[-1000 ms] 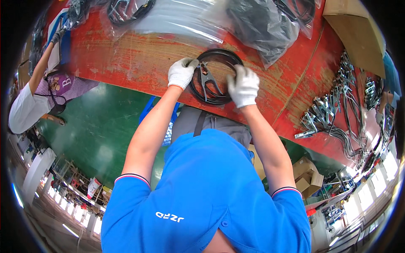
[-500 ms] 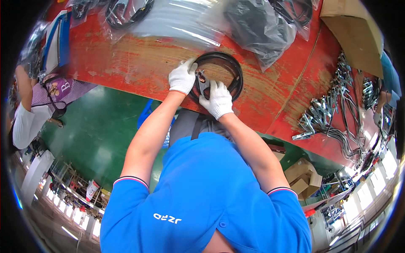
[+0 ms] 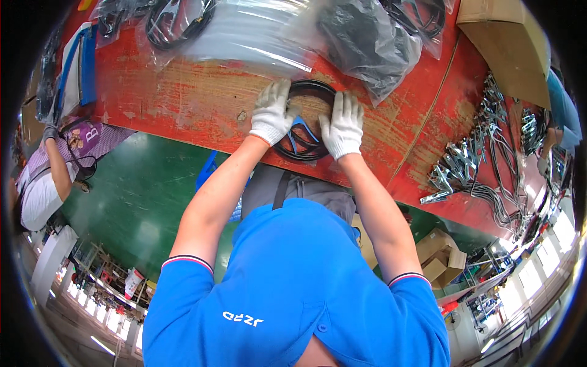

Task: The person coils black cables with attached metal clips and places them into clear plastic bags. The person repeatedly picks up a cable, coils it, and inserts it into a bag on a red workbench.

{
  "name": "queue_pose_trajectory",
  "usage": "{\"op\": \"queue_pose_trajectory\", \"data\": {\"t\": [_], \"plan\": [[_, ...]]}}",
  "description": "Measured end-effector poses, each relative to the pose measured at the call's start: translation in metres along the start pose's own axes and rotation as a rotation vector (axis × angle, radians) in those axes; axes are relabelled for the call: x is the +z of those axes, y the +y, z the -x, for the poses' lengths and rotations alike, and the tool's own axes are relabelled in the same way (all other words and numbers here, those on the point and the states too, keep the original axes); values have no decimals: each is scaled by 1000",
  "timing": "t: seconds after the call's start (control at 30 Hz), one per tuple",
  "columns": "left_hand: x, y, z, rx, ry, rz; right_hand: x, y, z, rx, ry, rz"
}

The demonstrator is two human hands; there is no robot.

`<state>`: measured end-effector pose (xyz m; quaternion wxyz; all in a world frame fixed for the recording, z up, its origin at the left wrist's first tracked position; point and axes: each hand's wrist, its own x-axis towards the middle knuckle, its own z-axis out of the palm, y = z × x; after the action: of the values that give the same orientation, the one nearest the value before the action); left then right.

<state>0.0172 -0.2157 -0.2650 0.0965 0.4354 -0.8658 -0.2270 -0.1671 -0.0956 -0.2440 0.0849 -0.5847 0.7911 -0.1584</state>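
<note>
A black cable coil (image 3: 313, 85) lies flat near the front edge of the red worktable. Inside its ring, toward the near left, sits a clamp-like piece with blue handles (image 3: 297, 136), partly covered by my left hand. My left hand (image 3: 273, 114), in a white knitted glove, rests on the coil's left side with its fingers stretched away from me. On the right side of the ring my right hand (image 3: 343, 126), gloved alike, lies with fingers extended and thumb apart. Both palms press against the coil without gripping it.
Clear plastic bags (image 3: 251, 33) and a dark-filled bag (image 3: 370, 46) lie at the back. Metal clamps with cables (image 3: 461, 165) are heaped at right, below a cardboard box (image 3: 507, 49). At far left a person's arm (image 3: 59, 168) is beside a blue-edged holder (image 3: 87, 64).
My right hand has moved from the coil's near inner side to its right side, fingers now straight. The left hand's fingers have stretched out. Blue handles now show inside the ring.
</note>
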Motion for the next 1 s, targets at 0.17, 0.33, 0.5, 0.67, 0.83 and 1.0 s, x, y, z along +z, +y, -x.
{"op": "queue_pose_trajectory", "data": {"t": [0.17,0.33,0.5,0.67,0.83,1.0], "plan": [[13,-5,-2,79,12,-8,7,11,1,118,-39,-114],[9,-4,-1,94,21,-18,-8,23,14,587,-120,-343],[15,1,6,116,39,-35,12,52,25,691,-137,-679],[15,2,28,87,60,-65,-8,15,34,523,-127,-326],[7,-9,37,80,46,-107,-4,-2,39,271,-176,25],[0,-15,34,70,16,-54,-10,8,39,195,-217,6]]}}
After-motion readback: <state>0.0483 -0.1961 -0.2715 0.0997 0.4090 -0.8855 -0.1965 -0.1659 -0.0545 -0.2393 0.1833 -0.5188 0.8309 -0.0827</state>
